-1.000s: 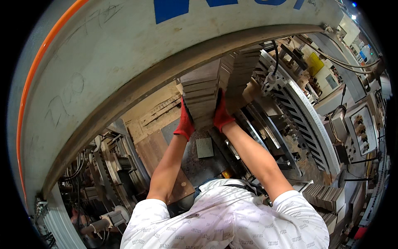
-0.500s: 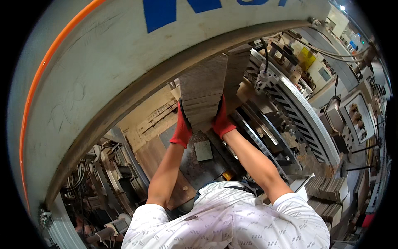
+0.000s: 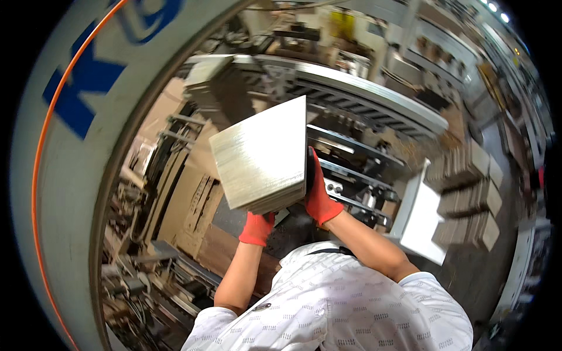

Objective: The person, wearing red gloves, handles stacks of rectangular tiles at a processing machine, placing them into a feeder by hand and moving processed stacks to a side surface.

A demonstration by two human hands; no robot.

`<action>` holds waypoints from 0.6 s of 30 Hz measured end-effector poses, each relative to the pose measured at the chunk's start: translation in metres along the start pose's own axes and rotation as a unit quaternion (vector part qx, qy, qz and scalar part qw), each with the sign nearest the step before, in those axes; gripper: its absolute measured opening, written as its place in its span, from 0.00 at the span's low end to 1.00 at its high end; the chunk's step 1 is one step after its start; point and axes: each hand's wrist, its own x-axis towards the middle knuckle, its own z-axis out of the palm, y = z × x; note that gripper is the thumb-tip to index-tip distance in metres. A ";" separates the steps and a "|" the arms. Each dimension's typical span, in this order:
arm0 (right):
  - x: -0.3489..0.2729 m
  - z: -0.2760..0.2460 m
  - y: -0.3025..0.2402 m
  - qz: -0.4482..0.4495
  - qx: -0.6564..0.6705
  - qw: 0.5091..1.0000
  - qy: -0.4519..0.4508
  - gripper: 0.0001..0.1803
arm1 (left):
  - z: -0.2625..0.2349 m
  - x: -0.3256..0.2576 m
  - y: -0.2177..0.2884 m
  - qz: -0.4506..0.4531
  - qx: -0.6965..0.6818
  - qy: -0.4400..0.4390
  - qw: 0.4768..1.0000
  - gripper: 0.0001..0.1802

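A tall stack of square, pale wood-look boards (image 3: 263, 152) is held up in front of me, its top face catching the light. My left hand (image 3: 256, 228), in a red glove with dark palm, supports the stack's near lower side; its fingers are mostly hidden beneath. My right hand (image 3: 321, 196), gloved alike, presses along the right side of the same stack. Beyond it stands another stack of similar boards (image 3: 216, 88), partly covered by the held one.
A grey machine frame (image 3: 88, 187) with an orange hose (image 3: 44, 149) arches along my left. Metal rails (image 3: 363, 161) lie right of the boards, a slatted conveyor (image 3: 374, 99) behind. Several board stacks (image 3: 465, 199) stand at the right, beside a white panel (image 3: 418, 216).
The held stack has come away from the other stack, toward me, and is tilted with its top face showing. My view has turned right, bringing the right-hand stacks nearer the middle.
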 end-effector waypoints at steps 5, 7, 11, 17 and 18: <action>-0.073 -0.056 -0.019 -0.299 -0.098 0.949 -0.032 0.31 | 0.031 -0.006 0.027 0.110 -0.026 -0.063 0.992 0.22; -0.100 -0.076 -0.022 -0.456 -0.254 0.853 0.028 0.29 | 0.046 -0.002 0.024 0.121 -0.044 -0.079 0.989 0.19; -0.132 -0.137 -0.012 -0.493 -0.485 0.648 0.320 0.32 | 0.068 0.009 0.089 0.284 0.008 -0.095 0.954 0.20; -0.273 -0.158 -0.025 -0.327 -0.485 0.624 0.518 0.34 | 0.115 -0.021 0.183 0.407 -0.067 -0.204 0.888 0.25; -0.295 -0.166 -0.028 -0.273 -0.472 0.635 0.547 0.34 | 0.131 -0.027 0.191 0.420 -0.090 -0.233 0.873 0.25</action>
